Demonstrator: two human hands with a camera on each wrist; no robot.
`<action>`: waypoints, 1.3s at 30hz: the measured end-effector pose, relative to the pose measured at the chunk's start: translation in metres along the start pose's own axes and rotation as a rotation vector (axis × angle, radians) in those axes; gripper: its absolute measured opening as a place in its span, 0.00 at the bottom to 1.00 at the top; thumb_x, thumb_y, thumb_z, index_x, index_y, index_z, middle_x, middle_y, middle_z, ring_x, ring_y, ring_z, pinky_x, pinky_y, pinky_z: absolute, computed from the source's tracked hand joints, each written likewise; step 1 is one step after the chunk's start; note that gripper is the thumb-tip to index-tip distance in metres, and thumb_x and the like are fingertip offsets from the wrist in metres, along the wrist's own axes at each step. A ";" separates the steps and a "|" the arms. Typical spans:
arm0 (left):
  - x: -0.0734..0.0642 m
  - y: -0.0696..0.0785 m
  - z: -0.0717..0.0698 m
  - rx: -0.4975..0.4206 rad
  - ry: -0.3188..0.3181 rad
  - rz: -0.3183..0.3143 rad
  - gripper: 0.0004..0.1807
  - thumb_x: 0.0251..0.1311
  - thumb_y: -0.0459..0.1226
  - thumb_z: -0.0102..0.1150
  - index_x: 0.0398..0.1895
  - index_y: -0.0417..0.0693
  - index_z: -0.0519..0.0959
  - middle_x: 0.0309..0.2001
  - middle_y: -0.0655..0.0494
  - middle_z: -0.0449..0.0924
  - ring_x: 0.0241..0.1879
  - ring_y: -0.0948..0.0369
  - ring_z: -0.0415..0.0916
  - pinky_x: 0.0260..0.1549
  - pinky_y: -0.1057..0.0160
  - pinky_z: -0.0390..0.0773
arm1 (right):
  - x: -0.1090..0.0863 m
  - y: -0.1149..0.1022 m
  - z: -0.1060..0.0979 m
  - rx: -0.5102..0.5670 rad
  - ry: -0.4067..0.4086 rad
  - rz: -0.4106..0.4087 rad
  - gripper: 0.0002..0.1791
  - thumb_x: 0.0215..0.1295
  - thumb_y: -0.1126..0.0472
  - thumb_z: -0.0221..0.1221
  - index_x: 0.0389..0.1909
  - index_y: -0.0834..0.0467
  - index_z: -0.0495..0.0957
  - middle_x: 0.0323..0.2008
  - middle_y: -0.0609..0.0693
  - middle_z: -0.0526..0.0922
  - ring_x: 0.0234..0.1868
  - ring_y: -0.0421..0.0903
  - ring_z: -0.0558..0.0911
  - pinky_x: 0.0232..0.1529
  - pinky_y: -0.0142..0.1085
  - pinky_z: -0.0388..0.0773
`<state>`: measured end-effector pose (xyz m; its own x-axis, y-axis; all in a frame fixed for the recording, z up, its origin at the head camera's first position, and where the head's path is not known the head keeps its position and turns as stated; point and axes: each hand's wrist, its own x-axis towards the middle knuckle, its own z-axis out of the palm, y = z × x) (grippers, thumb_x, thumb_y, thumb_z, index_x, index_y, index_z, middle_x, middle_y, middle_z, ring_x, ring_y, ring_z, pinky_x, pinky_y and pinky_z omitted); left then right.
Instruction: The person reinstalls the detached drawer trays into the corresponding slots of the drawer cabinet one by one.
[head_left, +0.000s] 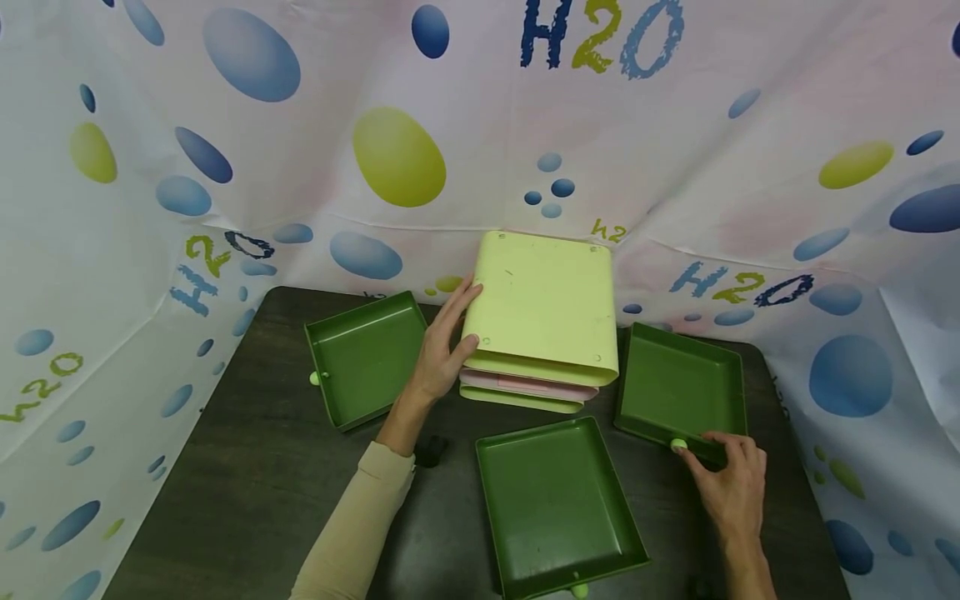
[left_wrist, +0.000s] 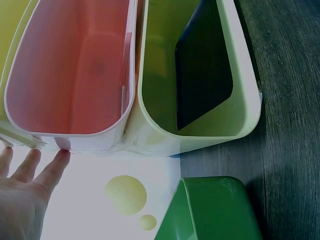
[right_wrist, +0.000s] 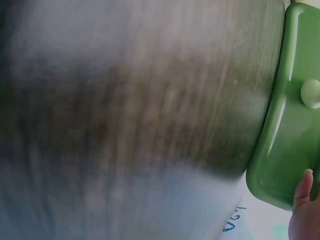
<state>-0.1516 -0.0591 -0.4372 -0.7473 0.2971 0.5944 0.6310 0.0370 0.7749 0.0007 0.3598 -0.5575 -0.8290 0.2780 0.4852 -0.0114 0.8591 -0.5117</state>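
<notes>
Front drawer [head_left: 555, 500]: between your hands, nearer you than either set of fingers, perhaps for easy reach.
Cabinet [head_left: 543, 308]: your left hand [head_left: 438, 354] touches its side, fingers spread, probably steadying it.
Right drawer [head_left: 682, 379]: your right hand [head_left: 735, 487] pinches its front wall by the knob [head_left: 678, 444], likely for control.
Left drawer [head_left: 367, 358]: left of your spread fingers.

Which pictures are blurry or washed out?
Right wrist: the dark wood-grained tabletop is blurred, the green plastic drawer front clearer; left wrist: the white patterned backdrop looks washed out; head: the boxy pale yellow plastic casing looks sharp.
</notes>
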 end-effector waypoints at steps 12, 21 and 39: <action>-0.001 0.000 0.001 0.000 -0.003 -0.011 0.47 0.73 0.61 0.41 0.71 0.24 0.59 0.73 0.24 0.48 0.73 0.35 0.47 0.68 0.39 0.56 | -0.002 0.018 -0.010 0.135 0.170 0.386 0.15 0.55 0.67 0.73 0.43 0.66 0.84 0.37 0.33 0.69 0.38 0.32 0.65 0.50 0.41 0.59; -0.001 -0.002 0.001 0.002 0.006 -0.006 0.47 0.73 0.61 0.40 0.71 0.24 0.59 0.73 0.26 0.48 0.74 0.36 0.48 0.69 0.40 0.55 | -0.004 0.021 -0.011 0.273 0.146 0.488 0.14 0.61 0.62 0.69 0.43 0.68 0.82 0.38 0.32 0.68 0.35 0.33 0.66 0.40 0.30 0.59; -0.003 -0.004 0.002 -0.008 0.009 0.007 0.46 0.73 0.60 0.40 0.70 0.22 0.58 0.73 0.24 0.48 0.74 0.36 0.48 0.70 0.43 0.56 | 0.002 0.012 -0.013 0.602 0.187 0.481 0.11 0.56 0.78 0.67 0.37 0.81 0.78 0.26 0.45 0.77 0.26 0.41 0.67 0.27 0.25 0.65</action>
<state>-0.1515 -0.0585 -0.4419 -0.7449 0.2888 0.6014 0.6344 0.0276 0.7725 0.0059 0.3760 -0.5533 -0.7129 0.6730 0.1970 -0.0201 0.2611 -0.9651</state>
